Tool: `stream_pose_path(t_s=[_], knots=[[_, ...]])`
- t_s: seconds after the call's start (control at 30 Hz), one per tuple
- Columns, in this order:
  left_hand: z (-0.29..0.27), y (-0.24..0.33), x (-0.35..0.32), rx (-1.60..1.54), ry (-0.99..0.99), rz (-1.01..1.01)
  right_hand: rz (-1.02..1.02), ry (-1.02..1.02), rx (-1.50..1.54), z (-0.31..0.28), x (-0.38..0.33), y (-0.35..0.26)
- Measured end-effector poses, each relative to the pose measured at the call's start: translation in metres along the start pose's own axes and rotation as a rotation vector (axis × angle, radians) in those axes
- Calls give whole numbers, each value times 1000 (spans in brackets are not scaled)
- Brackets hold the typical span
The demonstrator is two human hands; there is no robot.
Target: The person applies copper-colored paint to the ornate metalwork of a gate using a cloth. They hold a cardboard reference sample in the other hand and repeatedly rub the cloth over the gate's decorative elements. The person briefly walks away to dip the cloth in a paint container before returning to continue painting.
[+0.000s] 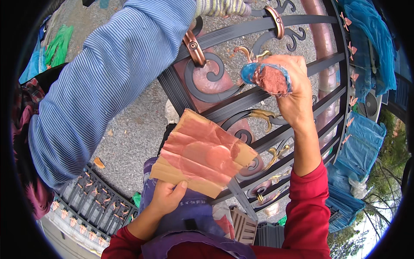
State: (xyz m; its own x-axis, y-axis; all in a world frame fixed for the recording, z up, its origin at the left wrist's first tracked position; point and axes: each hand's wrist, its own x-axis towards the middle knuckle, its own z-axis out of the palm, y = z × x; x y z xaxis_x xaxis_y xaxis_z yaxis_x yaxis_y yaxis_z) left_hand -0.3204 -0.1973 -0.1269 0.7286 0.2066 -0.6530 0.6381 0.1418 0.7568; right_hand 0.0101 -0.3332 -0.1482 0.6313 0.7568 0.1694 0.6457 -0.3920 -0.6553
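Observation:
My left hand grips the lower edge of a torn piece of cardboard, thumb on top. Copper-coloured paint covers most of its face, with a wet-looking round patch near the middle. In my right hand is a paint-caked dabber, its clotted copper-coloured end facing up and blue plastic round its side. I cannot tell whether it is a brush or a wad. That hand is above a black metal gate panel with scrolls, gold leaf ornaments and copper-coloured collars.
A co-worker's blue-striped sleeve crosses the upper left, its gloved hand at the panel's top. Another ornamented black panel lies lower left. Blue plastic sheeting hangs along the right. A beige slatted crate sits below.

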Motion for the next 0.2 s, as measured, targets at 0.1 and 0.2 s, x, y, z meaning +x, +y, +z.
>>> stream_pose_path(t_s=[0.1,0.2], knots=[[-3,1,0,30,-43,0,-16,-119,-117,5,-5,8],[-3,4,-1,19,-48,10,90,39,2,-6,-4,14]])
